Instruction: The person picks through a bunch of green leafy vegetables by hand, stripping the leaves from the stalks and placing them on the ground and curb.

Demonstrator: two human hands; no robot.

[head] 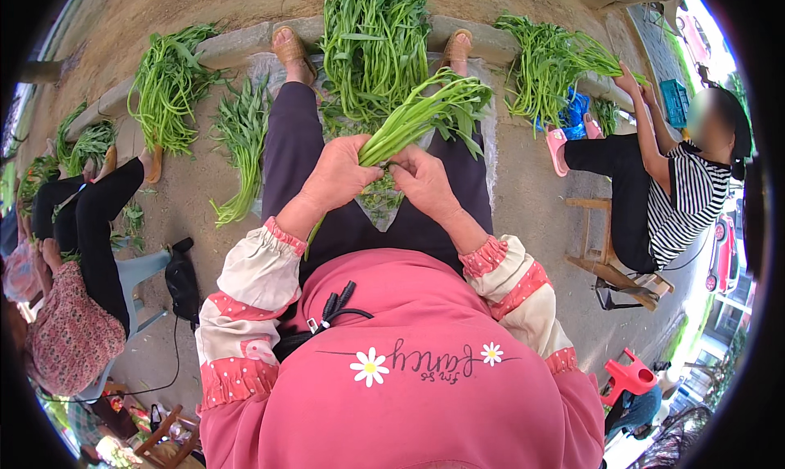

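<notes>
My left hand (343, 168) is closed around the lower stems of a bunch of leafy green water spinach (423, 110); its leaves point up to the right. Close beside it, my right hand (423, 177) pinches a thin dark green piece between thumb and fingers, near the stem ends. A single stem hangs below my left wrist. Between my feet lies a large heap of the same greens (374, 46). A smaller bunch (240, 144) rests on the ground left of my knee. Loose trimmings (380, 199) lie on the plastic sheet between my legs.
A stone curb (236, 46) runs past my feet. Another heap of greens (168, 89) lies at the left, near a person on a blue plastic chair (140, 273). At the right, a person in a striped shirt (693, 193) holds stems over a further heap (539, 64), beside a wooden stool (589, 230).
</notes>
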